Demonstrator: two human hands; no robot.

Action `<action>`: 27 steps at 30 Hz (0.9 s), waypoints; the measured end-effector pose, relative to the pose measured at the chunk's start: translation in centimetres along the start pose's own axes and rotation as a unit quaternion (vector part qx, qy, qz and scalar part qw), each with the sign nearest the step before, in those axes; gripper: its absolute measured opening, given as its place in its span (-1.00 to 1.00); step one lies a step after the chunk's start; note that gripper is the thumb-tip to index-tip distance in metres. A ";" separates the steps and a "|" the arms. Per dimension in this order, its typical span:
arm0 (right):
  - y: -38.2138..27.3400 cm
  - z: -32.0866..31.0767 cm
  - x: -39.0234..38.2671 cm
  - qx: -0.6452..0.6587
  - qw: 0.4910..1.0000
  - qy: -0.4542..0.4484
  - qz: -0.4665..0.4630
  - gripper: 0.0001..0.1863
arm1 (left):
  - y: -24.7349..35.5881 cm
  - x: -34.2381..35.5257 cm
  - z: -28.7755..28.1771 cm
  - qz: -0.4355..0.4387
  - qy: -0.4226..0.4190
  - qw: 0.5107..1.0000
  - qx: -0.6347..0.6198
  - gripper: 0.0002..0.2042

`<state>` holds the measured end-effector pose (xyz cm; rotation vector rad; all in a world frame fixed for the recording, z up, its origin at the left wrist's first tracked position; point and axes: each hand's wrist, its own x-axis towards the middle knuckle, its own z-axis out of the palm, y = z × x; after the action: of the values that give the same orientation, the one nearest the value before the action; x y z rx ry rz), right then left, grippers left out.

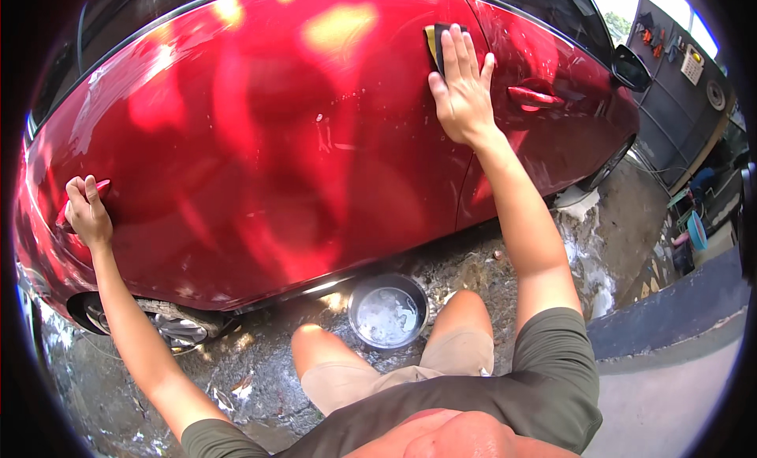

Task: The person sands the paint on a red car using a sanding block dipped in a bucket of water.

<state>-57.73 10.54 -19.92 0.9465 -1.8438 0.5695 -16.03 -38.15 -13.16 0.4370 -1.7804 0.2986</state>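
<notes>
From afar I judge this wiping: right hand (464,87) flat, pressing the pad (432,46) to the red car door (276,158), left hand (88,215) curled on the handle (103,188) (bracing, perhaps); the next stroke wants even pressure.

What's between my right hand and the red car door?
A yellow-and-dark cloth-like pad, partly covered by your right hand, lies between it and the red car door. The head view shows this.
</notes>
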 end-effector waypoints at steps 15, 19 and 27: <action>-18.0 1.4 11.1 0.042 0.985 0.033 -0.164 -0.35 | 1.1 0.0 -0.3 0.011 -0.012 0.999 0.030 -0.53; -15.0 2.2 8.8 0.060 0.996 0.007 -0.065 -0.35 | 0.1 -0.4 -1.1 -0.001 -0.023 0.999 0.027 -0.53; -16.4 3.7 8.3 -0.023 0.999 0.044 -0.002 -0.30 | 1.0 -0.2 -0.4 0.032 -0.005 0.998 0.045 -0.50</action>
<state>-48.52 -4.85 -14.36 0.8812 -1.7680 0.5546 -16.08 -37.03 -13.21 0.4469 -1.7969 0.4226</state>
